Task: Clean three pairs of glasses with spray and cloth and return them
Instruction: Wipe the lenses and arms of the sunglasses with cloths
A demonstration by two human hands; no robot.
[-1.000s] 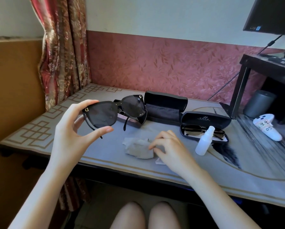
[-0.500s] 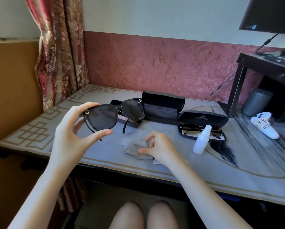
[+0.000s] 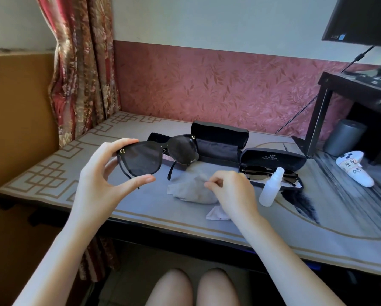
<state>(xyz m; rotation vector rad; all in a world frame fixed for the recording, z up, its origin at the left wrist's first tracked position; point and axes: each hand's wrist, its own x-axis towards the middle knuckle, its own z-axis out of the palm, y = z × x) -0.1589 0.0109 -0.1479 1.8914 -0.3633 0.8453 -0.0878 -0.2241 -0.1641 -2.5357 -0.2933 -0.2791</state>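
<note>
My left hand [image 3: 101,182] holds a pair of large black sunglasses [image 3: 158,155] up above the table by the left lens edge, between thumb and fingers. My right hand [image 3: 233,193] pinches the grey cleaning cloth [image 3: 189,191], which lies crumpled on the table. A small white spray bottle [image 3: 271,187] stands just right of that hand. Behind the bottle, a second pair of thin-framed sunglasses [image 3: 266,172] lies in an open black case [image 3: 273,157]. Another open black case [image 3: 218,140] stands empty behind the cloth. A third case [image 3: 155,136] is partly hidden by the held sunglasses.
A crumpled white tissue [image 3: 217,214] lies near the table's front edge [image 3: 185,228]. A white game controller [image 3: 353,167] lies at the right, beside a grey cylinder [image 3: 343,138] and a black stand [image 3: 324,111] with a monitor. A curtain [image 3: 79,69] hangs at the back left.
My right hand moved left from flat on the cloth's edge and closed its fingers on the cloth. The left hand kept the sunglasses raised and nearly still.
</note>
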